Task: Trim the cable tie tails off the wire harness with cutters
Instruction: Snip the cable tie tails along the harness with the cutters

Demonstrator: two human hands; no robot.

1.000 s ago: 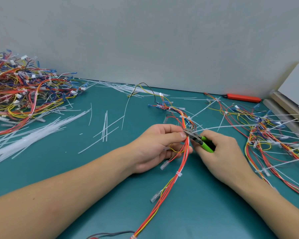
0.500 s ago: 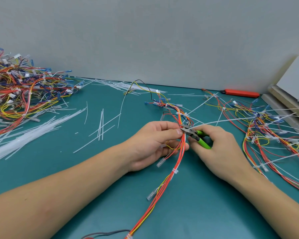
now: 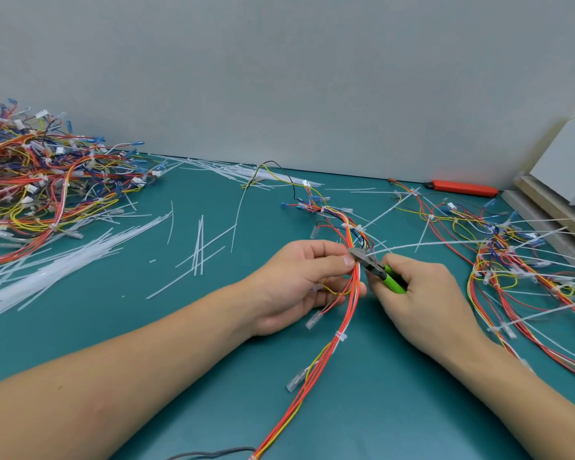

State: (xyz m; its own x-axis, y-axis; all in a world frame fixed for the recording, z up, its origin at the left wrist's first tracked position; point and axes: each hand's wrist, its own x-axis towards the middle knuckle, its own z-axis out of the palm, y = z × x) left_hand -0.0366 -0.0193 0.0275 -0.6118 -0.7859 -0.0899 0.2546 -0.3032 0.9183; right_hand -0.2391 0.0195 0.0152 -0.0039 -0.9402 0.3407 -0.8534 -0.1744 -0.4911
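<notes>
A red, orange and yellow wire harness runs from the table's near edge up between my hands. My left hand pinches the bundle between thumb and fingers. My right hand grips green-handled cutters, whose grey jaws sit against the bundle right beside my left thumb. A long white cable tie tail stretches from the jaws toward the right. A trimmed white tie wraps the bundle lower down.
A heap of harnesses fills the far left, with cut white tails spread in front of it. More harnesses with long tails lie at the right. An orange tool rests by the wall, and wooden boards stand far right.
Both hands and the harness have stayed together with only slight drift in the view. The cutter jaws remain at the bundle next to my left thumb.
</notes>
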